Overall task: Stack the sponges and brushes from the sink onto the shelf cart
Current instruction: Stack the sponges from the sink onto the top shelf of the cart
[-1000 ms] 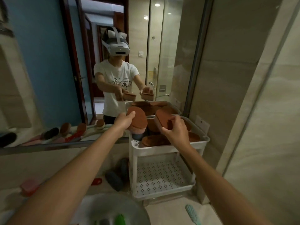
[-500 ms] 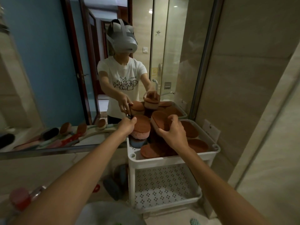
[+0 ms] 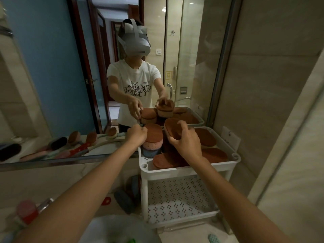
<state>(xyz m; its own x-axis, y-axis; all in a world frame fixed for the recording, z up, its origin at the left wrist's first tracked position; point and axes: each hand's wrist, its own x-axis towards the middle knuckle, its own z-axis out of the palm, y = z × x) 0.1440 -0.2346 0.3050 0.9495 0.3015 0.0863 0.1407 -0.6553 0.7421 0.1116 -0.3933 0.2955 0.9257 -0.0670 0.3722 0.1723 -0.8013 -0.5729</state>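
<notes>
The biggest risk sat under the left hand (image 3: 137,135). The stack of sponges (image 3: 153,137) beside its knuckles was narrow and soft, so a nudge from the fist or a careless release could probably have toppled it. It might have fallen onto the flat sponges (image 3: 214,154) lying beyond the right hand (image 3: 186,144), or over the rim of the shelf cart (image 3: 184,170). From there it would likely have dropped toward the sink (image 3: 112,228) below both forearms.

The left hand's fingers were curled tight at the stack's edge and seemed to pinch its top layer, though the contact itself was hidden.

The right hand gripped a sponge (image 3: 172,127), thumb on the near side and fingers arched over the far side. It held the sponge tilted above the cart's top tray, just right of the stack. Set down at that angle, it would probably have slid off instead of settling. The tray was also crowded, which left little flat room under the hand.

The held sponge was an oval pad with a rough, rust-brown face and a paler body beneath. The stack showed the same brown top over a pink layer and a blue one. The perforated lower shelf (image 3: 178,199), below the right wrist, carried nothing visible.
</notes>
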